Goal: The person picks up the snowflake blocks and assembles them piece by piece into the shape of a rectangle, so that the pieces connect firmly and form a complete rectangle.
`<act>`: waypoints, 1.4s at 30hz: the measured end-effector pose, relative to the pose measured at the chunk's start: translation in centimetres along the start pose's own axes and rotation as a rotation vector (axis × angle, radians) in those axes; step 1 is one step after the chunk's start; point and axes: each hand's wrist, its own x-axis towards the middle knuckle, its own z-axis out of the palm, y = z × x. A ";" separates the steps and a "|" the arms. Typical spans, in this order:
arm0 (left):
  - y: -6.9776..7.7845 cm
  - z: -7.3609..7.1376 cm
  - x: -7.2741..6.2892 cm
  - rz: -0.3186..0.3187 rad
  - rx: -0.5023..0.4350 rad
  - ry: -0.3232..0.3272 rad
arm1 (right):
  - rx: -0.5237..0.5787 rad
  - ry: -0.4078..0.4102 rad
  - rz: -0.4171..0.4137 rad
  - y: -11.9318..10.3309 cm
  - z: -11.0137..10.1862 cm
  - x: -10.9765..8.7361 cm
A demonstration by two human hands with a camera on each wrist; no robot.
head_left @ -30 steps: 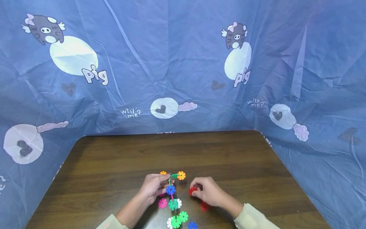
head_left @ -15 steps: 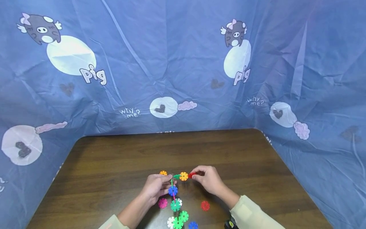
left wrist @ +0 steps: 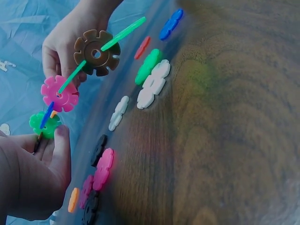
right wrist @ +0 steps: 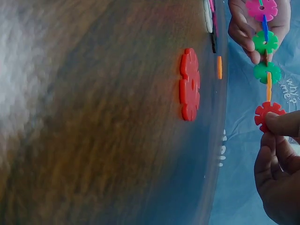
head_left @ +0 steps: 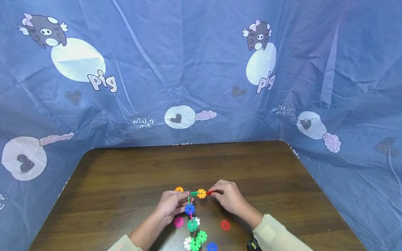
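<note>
A chain of notched plastic snowflake discs, with a blue disc (head_left: 190, 209) among them, hangs over the table. My left hand (head_left: 169, 205) holds it by a green disc (left wrist: 44, 124) near its bend. From there the chain runs right through another green disc (right wrist: 267, 73) to an orange disc (head_left: 201, 194). My right hand (head_left: 230, 197) pinches a red disc (right wrist: 268, 112) between thumb and fingers. In the right wrist view the red disc meets the orange disc's end; how deep their slots sit is unclear. A brown disc (left wrist: 96, 52) lies further down the chain.
On the wooden table (head_left: 125, 167) lie loose discs: a red one (head_left: 225, 225), a pink one (head_left: 179, 222), an orange one (head_left: 179, 189), a blue one (head_left: 211, 246) and several white, green and dark ones. A blue printed cloth (head_left: 201, 69) surrounds the table's far sides.
My right hand has moved up and away with the red disc, bringing it against the orange disc at the chain's end. My left hand has barely shifted.
</note>
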 end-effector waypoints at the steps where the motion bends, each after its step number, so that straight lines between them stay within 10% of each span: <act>1: 0.0 0.0 0.0 0.000 0.002 0.000 | -0.004 -0.001 -0.011 0.0 0.0 0.0; 20: -0.3 0.6 0.4 0.005 0.040 -0.016 | -0.061 0.025 -0.048 -0.1 0.2 0.1; 30: 0.0 0.0 0.5 -0.011 -0.025 -0.007 | -0.004 0.011 0.080 -0.9 -1.5 -1.5; 37: 0.5 -0.4 0.4 0.004 -0.070 0.007 | -0.187 -0.501 -0.204 -3.3 -1.5 -5.7; 42: 0.7 -0.4 0.4 0.001 -0.070 0.005 | -0.291 -0.730 -0.206 -4.5 -1.0 -7.1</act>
